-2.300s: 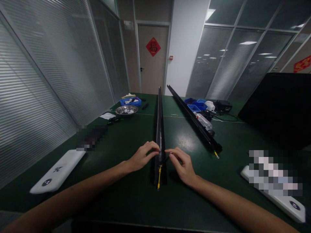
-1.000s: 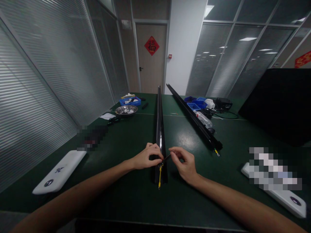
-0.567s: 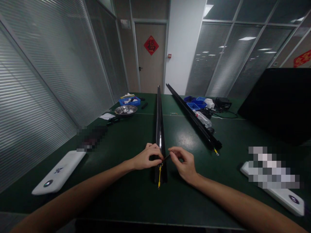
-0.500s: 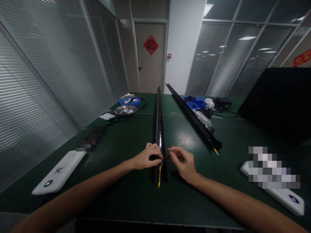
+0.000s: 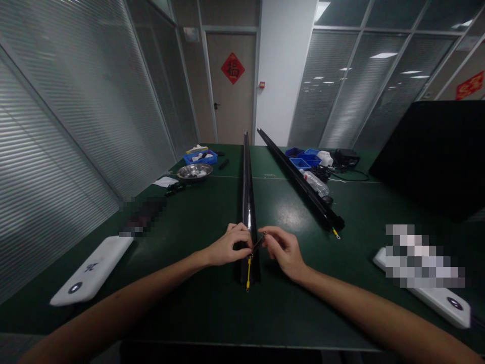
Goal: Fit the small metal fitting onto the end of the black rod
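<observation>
A long black channel (image 5: 248, 192) lies lengthwise on the green table, its near end between my hands. From that end hangs a short yellow lead (image 5: 248, 273) with a metal ring tip. My left hand (image 5: 232, 245) rests on the channel's left edge, thumb and fingers closed at the top of the lead; what they pinch is too small to name. Just right of the channel, my right hand (image 5: 284, 252) pinches one end of a small thin dark piece (image 5: 258, 243), which slants down towards my left fingertips.
A second black channel (image 5: 303, 184) lies to the right, near blue bins (image 5: 308, 161) and a plastic bottle (image 5: 316, 183). At the left are a metal bowl (image 5: 194, 172) and a white device (image 5: 93, 270). Another white device (image 5: 443, 306) is at the right.
The right fingers have tilted slightly, and more of the small dark piece shows between the hands. My left hand stays in place. The whole view has shifted a little.
</observation>
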Demonstrator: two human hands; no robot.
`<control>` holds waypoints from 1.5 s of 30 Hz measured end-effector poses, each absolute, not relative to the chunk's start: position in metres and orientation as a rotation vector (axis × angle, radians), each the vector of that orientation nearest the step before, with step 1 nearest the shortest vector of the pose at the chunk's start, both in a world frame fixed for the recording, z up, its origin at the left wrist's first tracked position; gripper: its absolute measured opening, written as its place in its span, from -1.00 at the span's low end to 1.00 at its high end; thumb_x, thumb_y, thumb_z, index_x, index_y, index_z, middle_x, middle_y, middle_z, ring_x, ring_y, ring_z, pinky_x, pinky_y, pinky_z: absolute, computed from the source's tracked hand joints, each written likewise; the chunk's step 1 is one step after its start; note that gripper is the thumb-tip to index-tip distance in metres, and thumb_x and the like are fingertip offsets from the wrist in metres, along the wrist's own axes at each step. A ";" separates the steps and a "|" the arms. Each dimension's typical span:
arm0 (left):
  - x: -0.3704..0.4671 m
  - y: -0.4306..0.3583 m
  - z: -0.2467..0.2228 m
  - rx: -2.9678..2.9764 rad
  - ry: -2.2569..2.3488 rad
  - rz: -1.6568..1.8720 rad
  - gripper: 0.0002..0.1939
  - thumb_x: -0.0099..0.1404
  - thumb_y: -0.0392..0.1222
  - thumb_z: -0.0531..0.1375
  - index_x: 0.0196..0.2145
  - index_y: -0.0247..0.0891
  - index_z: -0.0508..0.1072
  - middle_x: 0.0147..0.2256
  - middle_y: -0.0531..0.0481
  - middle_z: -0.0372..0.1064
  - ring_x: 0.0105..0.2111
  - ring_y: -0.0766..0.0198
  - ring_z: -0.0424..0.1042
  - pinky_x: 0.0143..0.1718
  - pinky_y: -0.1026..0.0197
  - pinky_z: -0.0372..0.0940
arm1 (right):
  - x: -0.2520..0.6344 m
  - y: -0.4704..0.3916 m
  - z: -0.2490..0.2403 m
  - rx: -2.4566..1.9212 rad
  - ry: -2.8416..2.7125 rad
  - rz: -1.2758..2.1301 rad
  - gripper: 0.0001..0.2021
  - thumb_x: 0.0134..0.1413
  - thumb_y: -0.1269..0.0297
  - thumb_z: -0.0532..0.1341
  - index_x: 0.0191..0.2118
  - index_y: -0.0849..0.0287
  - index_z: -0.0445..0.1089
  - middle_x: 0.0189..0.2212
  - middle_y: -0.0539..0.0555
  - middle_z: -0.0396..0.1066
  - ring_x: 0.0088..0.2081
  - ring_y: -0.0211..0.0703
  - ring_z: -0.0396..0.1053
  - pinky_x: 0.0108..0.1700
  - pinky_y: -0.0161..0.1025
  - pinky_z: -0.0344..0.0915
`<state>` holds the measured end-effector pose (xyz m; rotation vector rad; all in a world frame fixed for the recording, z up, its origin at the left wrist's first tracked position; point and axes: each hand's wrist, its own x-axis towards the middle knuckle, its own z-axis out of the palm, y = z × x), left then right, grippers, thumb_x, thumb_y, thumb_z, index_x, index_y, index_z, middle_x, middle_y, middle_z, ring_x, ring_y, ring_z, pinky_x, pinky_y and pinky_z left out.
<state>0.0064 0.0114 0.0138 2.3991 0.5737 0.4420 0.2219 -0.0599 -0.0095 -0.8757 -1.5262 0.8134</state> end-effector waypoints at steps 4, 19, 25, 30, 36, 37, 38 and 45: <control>0.006 0.012 0.014 2.403 0.579 0.443 -0.87 0.40 -0.15 0.21 -0.31 -0.22 0.48 -0.21 0.03 0.47 0.01 0.11 0.30 0.13 0.06 -0.02 | 0.222 -0.055 -0.011 -0.852 -1.437 0.979 -0.71 0.31 0.06 0.24 -0.04 0.13 0.55 -0.51 -0.06 0.35 -0.62 -0.35 0.21 -0.60 -0.38 0.14; 0.007 0.011 0.013 2.418 0.650 0.434 -0.92 0.37 -0.19 0.22 -0.28 -0.21 0.50 -0.20 0.02 0.43 0.00 0.09 0.29 0.10 0.05 -0.01 | 0.240 -0.025 -0.008 -0.635 -0.954 1.749 -0.70 0.07 0.12 0.44 -0.12 0.14 0.56 -0.30 0.02 0.44 -0.53 -0.37 0.25 -0.63 -0.46 0.19; 0.008 0.011 0.013 2.420 0.640 0.439 -0.93 0.38 -0.20 0.22 -0.26 -0.20 0.51 -0.19 0.03 0.45 0.01 0.09 0.31 0.09 0.06 -0.01 | 0.240 -0.023 -0.009 -0.634 -0.934 1.744 -0.70 0.04 0.18 0.48 -0.11 0.13 0.54 -0.24 0.03 0.50 -0.38 -0.28 0.44 -0.55 -0.46 0.38; 0.008 0.012 0.012 2.388 0.639 0.446 -0.91 0.42 -0.15 0.24 -0.21 -0.17 0.53 -0.16 0.04 0.46 0.02 0.11 0.31 0.09 0.08 -0.03 | 0.239 -0.023 -0.010 -0.632 -0.921 1.728 -0.71 0.07 0.18 0.47 -0.10 0.14 0.55 -0.25 0.04 0.51 -0.37 -0.29 0.46 -0.55 -0.47 0.40; 0.008 0.012 0.008 2.368 0.736 0.460 -0.83 0.44 -0.05 0.23 -0.20 -0.17 0.55 -0.13 0.01 0.38 0.01 0.11 0.30 0.08 0.09 0.01 | 0.239 -0.020 -0.012 -0.614 -0.883 1.724 -0.68 0.08 0.20 0.48 -0.07 0.17 0.55 -0.26 0.06 0.55 -0.39 -0.29 0.48 -0.55 -0.48 0.42; 0.009 0.012 0.008 2.366 0.743 0.465 -0.83 0.45 -0.05 0.23 -0.21 -0.17 0.55 -0.13 0.01 0.38 0.00 0.11 0.30 0.08 0.09 0.01 | 0.239 -0.020 -0.012 -0.614 -0.880 1.722 -0.68 0.08 0.20 0.48 -0.07 0.18 0.56 -0.27 0.06 0.55 -0.39 -0.29 0.49 -0.55 -0.48 0.42; 0.009 0.012 0.007 2.365 0.742 0.465 -0.83 0.45 -0.06 0.23 -0.21 -0.17 0.55 -0.13 0.01 0.37 0.00 0.11 0.29 0.08 0.09 0.01 | 0.239 -0.019 -0.012 -0.616 -0.878 1.719 -0.69 0.08 0.20 0.48 -0.08 0.19 0.56 -0.27 0.07 0.55 -0.39 -0.29 0.49 -0.56 -0.48 0.42; 0.009 0.010 0.009 2.380 0.746 0.458 -0.83 0.45 -0.06 0.23 -0.21 -0.18 0.54 -0.14 0.01 0.36 -0.01 0.10 0.29 0.08 0.07 0.03 | 0.239 -0.019 -0.013 -0.631 -0.895 1.705 -0.70 0.11 0.16 0.46 -0.09 0.18 0.57 -0.27 0.06 0.53 -0.38 -0.28 0.47 -0.57 -0.47 0.43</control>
